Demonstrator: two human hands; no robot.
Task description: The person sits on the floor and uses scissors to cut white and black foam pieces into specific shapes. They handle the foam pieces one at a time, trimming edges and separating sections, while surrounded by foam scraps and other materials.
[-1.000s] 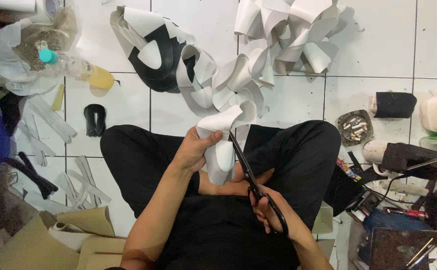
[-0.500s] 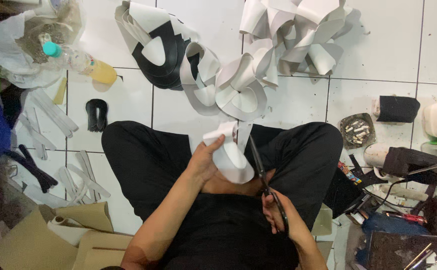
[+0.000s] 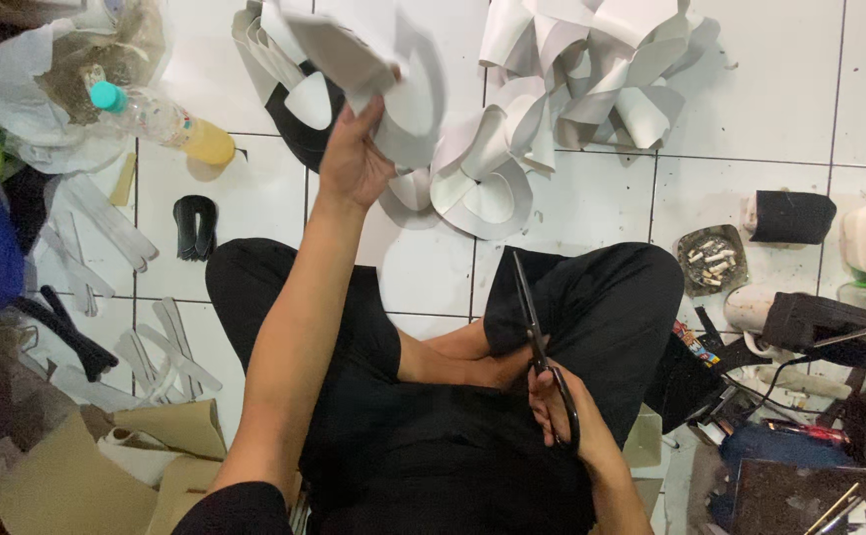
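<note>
White floor tiles [image 3: 591,213] spread under my crossed legs while my left hand [image 3: 352,163] clenches a cut white sheet piece [image 3: 393,74] out over the heap of pieces [image 3: 571,69], and my right hand [image 3: 561,401] grips black scissors [image 3: 537,332], points aimed away.

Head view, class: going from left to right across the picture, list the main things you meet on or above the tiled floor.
Plastic bottle → small black object → left hand holding a white cut piece → black scissors in the right hand → ashtray → black block.
</note>
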